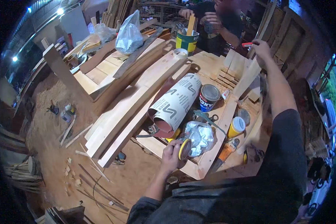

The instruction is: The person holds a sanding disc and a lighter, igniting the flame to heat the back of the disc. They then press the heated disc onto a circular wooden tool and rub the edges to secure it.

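Note:
My left hand [170, 156] is closed on a round, dark pad with a yellow rim [184, 149], which looks like a sanding pad, held at the near edge of the bench. Beside it lies a crumpled clear plastic bag [199, 139] with pale contents. Just beyond is a large roll of sandpaper [177, 100] with printed backing. My right hand [263, 52] is stretched out to the far right, its fingers closed around a small red object [247, 44] whose kind I cannot make out. Below that hand stand pale wooden boards [246, 80].
A blue-labelled can [209, 98], a yellow tub with a white lid [236, 127] and an orange power tool [227, 148] crowd the bench. Long planks [134, 100] extend leftward. Another person [220, 24] stands behind a green and yellow bucket [186, 40]. Wood scraps [78, 182] litter the floor.

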The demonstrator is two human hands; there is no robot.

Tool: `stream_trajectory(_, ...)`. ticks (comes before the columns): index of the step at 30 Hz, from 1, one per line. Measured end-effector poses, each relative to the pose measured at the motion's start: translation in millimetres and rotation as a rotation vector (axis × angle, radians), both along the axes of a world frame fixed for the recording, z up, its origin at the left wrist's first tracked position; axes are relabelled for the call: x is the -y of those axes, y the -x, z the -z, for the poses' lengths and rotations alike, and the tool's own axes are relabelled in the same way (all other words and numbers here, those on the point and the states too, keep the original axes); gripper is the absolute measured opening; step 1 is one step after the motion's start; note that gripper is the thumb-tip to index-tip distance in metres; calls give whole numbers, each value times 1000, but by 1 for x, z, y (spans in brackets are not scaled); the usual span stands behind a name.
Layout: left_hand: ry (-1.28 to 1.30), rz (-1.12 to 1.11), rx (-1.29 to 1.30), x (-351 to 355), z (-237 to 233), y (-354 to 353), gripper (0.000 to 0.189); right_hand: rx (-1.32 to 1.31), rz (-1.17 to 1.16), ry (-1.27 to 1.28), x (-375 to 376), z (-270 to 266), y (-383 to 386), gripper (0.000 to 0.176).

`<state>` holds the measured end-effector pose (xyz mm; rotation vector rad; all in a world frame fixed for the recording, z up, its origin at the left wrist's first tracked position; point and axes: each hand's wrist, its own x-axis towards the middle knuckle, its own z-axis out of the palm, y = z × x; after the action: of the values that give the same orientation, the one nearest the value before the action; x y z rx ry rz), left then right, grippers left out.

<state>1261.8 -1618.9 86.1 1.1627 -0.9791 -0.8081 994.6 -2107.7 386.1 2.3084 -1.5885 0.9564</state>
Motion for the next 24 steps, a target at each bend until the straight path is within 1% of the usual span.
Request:
stream_trajectory(2, -6, -11, 13, -1, -5, 0, 17, 37, -2, -1, 7, 17, -1, 31)
stream_trajectory(4, -48, 41, -32, -2, -8, -1, 17, 134, -8, -46, -1, 29, -3, 30)
stream_trajectory(5, -16, 13, 36, -1, -9, -2, 17, 126, 36, -78, -6, 28, -8, 30)
stream_trajectory(6, -17, 13, 42, 0, -9, -3, 17, 132, 36, -79, -6, 30, -13, 30)
stream_trajectory(8, 0, 7, 13, 0, -5, 0, 18, 89, 110, 61, -11, 33, -14, 30)
stream_trajectory(9, 11, 2, -36, 1, -3, 2, 19, 89, 122, 54, -12, 33, -14, 30)
stream_trajectory(11, -4, 28, -29, 2, -3, 1, 19, 121, 197, -49, -17, 29, -17, 32)
stream_trajectory(15, -24, 50, -55, 1, -7, 0, 20, 101, 265, -19, -21, 29, -22, 32)
stream_trajectory(17, -26, 44, -51, 0, -9, 0, 20, 68, 335, -21, -24, 30, -25, 32)
stream_trajectory(18, -33, 43, -56, 0, -10, 0, 20, 70, 324, -19, -25, 29, -27, 32)
stream_trajectory(20, -29, 37, -64, 0, -8, 1, 20, 50, 365, -51, -27, 28, -30, 33)
stream_trajectory(21, -30, 36, -70, 1, -3, 1, 20, 132, 336, -49, -30, 28, -30, 35)
stream_trajectory(22, -31, 37, -76, 1, 1, 1, 20, 131, 324, -48, -35, 28, -31, 35)
stream_trajectory(24, -19, 14, -60, 3, 6, 1, 20, 110, 213, -3, -45, 25, -31, 35)
